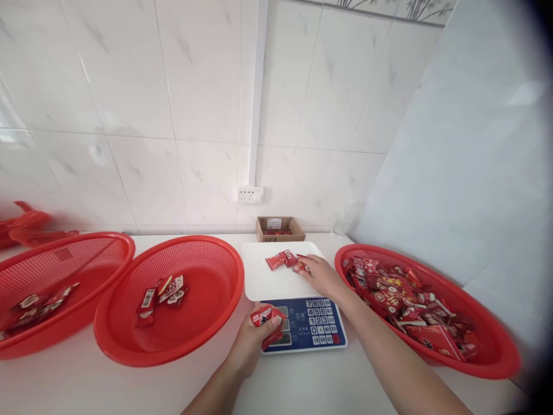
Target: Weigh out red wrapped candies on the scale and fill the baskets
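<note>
My left hand [250,344] is closed around a few small red snack packets [266,318], held over the front left of a digital scale, where they cover part of its display. My right hand [322,275] reaches over the scale's white pan [263,282], its fingertips pinched at a red packet [301,264] lying there. Just left of those fingertips, more red packets [277,260] rest flat on the pan. The blue keypad panel [302,328] of the scale faces me.
A red basket [496,363] heaped with red packets stands at right. Two red mesh baskets [216,323] with several packets each stand at left. Behind the scale are a small cardboard box [280,237] and a clear bottle [341,222]. A red plastic bag [30,226] lies far left.
</note>
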Demonstrator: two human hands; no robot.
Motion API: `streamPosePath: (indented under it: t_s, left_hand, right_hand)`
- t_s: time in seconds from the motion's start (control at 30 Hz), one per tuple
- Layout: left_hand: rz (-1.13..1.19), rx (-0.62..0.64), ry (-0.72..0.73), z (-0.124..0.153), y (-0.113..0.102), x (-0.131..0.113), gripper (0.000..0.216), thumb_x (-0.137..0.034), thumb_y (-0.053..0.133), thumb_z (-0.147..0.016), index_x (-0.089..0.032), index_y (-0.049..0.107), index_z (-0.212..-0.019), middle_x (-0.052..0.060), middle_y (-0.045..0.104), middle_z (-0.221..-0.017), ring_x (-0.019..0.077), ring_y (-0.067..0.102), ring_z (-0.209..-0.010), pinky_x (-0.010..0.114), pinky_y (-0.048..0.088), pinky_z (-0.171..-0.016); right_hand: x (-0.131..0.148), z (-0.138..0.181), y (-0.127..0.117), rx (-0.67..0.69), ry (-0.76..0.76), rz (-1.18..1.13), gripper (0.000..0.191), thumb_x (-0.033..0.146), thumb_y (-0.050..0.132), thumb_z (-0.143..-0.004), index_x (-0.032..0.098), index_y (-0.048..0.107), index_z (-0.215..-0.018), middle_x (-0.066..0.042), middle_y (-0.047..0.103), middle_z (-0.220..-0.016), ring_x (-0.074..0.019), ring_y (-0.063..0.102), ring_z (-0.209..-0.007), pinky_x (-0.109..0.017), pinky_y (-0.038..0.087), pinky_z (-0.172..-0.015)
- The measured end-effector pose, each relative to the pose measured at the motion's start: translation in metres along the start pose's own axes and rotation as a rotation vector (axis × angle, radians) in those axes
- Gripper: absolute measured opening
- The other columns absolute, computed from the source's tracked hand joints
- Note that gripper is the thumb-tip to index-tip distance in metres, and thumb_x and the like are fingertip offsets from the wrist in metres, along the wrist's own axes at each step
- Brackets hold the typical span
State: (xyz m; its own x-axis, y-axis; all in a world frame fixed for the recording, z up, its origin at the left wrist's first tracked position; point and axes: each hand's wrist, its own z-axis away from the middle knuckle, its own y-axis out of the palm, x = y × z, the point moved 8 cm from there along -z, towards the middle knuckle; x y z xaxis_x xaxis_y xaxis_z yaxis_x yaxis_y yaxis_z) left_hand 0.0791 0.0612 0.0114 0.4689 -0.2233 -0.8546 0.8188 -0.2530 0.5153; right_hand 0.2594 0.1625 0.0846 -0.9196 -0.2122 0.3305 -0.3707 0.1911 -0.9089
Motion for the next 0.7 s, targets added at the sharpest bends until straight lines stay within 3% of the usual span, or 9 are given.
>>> streamPosePath:
  t_s: [0.17, 0.23, 0.37, 0.53, 0.6, 0.7]
  left_hand:
    - [0.013, 0.003, -0.02, 0.0, 0.001, -0.001, 0.034, -0.039, 0.076, -0.063, -0.017, 0.06, -0.084, 0.002, 0.066, -0.079, 0.0162, 0.061, -0.075, 0.028, 0.048, -0.07]
    - [0.014, -0.004, -0.024, 0.0, 0.0, -0.001, 0.035, -0.039, 0.077, -0.062, -0.017, 0.061, -0.084, 0.002, 0.066, -0.08, 0.0167, 0.061, -0.075, 0.028, 0.048, -0.069]
    - [0.006, -0.011, -0.014, -0.001, -0.002, 0.0, 0.036, -0.04, 0.076, -0.063, -0.017, 0.06, -0.085, 0.003, 0.066, -0.08, 0.0164, 0.061, -0.074, 0.028, 0.048, -0.068]
    - [-0.013, -0.001, 0.014, -0.002, -0.003, 0.001, 0.032, -0.038, 0.075, -0.065, -0.017, 0.06, -0.084, 0.002, 0.065, -0.079, 0.0155, 0.06, -0.074, 0.027, 0.047, -0.07]
    - [-0.009, 0.003, 0.032, -0.002, -0.004, 0.001, 0.031, -0.037, 0.075, -0.066, -0.017, 0.06, -0.084, 0.002, 0.064, -0.079, 0.015, 0.059, -0.075, 0.026, 0.046, -0.071]
    - [0.01, 0.0, 0.035, -0.003, -0.005, 0.001, 0.032, -0.037, 0.075, -0.066, -0.017, 0.06, -0.086, 0.003, 0.065, -0.081, 0.0146, 0.06, -0.075, 0.026, 0.046, -0.072]
  right_hand:
    - [-0.012, 0.006, 0.0, 0.077, 0.088, 0.033, 0.028, 0.033, 0.043, -0.085, 0.017, 0.064, -0.095, -0.009, 0.061, -0.108, -0.0215, 0.056, -0.099, -0.033, 0.041, -0.084]
    - [-0.007, 0.007, -0.002, 0.072, 0.097, 0.044, 0.029, 0.032, 0.042, -0.086, 0.017, 0.063, -0.098, -0.01, 0.059, -0.113, -0.0219, 0.055, -0.101, -0.033, 0.041, -0.085]
    - [0.022, -0.003, 0.006, 0.044, -0.017, 0.111, 0.045, 0.034, 0.044, -0.086, 0.018, 0.05, -0.128, -0.012, 0.04, -0.138, -0.0256, 0.034, -0.127, -0.038, 0.031, -0.101]
    - [0.057, -0.015, 0.035, 0.199, -0.121, 0.112, 0.051, 0.045, 0.042, -0.087, 0.026, 0.043, -0.134, -0.007, 0.028, -0.147, -0.0298, 0.011, -0.137, -0.057, 0.011, -0.105]
    - [0.065, -0.017, 0.039, 0.224, -0.159, 0.096, 0.043, 0.045, 0.042, -0.087, 0.026, 0.053, -0.124, -0.008, 0.034, -0.144, -0.0293, 0.015, -0.136, -0.059, 0.009, -0.104]
    - [0.069, -0.015, 0.035, 0.19, -0.224, 0.017, 0.03, 0.042, 0.043, -0.087, 0.023, 0.066, -0.088, -0.007, 0.049, -0.132, -0.0257, 0.033, -0.127, -0.056, 0.013, -0.104]
